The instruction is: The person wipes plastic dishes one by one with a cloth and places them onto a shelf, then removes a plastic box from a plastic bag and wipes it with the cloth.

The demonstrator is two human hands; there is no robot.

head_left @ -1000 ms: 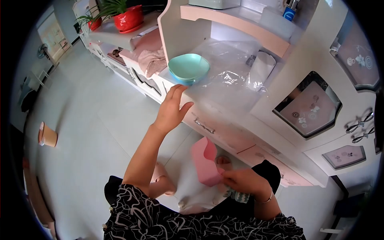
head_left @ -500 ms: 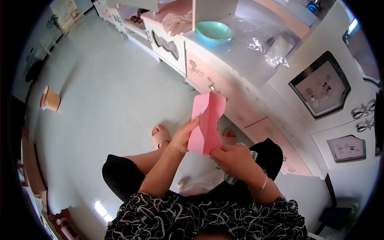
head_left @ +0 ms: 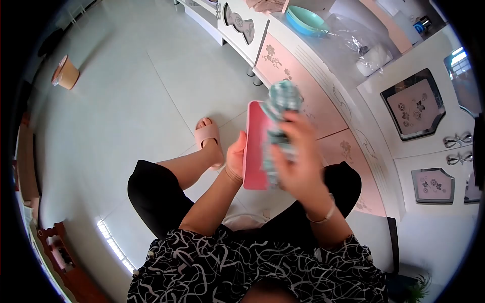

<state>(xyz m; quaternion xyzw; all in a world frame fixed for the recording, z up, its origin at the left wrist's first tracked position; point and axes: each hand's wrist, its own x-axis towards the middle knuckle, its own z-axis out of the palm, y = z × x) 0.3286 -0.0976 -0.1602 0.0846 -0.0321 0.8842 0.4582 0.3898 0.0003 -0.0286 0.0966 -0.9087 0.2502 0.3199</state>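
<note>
My left hand (head_left: 235, 156) grips the left edge of a pink plastic box (head_left: 255, 146), an open-topped holder tilted so its inside faces up toward me. In my right hand (head_left: 302, 156) is a green-and-white checked cloth (head_left: 284, 98), bunched up and partly blurred by motion. The cloth lies over the right side of the box, hiding that edge. Whether it touches the inside of the box I cannot tell.
A curved white-and-pink cabinet (head_left: 323, 108) runs along the right. On its top are turquoise bowls (head_left: 307, 21) and a clear plastic bag (head_left: 374, 59). A tan bin (head_left: 66, 73) stands on the tiled floor (head_left: 126, 101) at the far left.
The checked cloth, earlier lying near my right knee, is now in my right hand at the box. The box has turned to show its open inside. My view has shifted.
</note>
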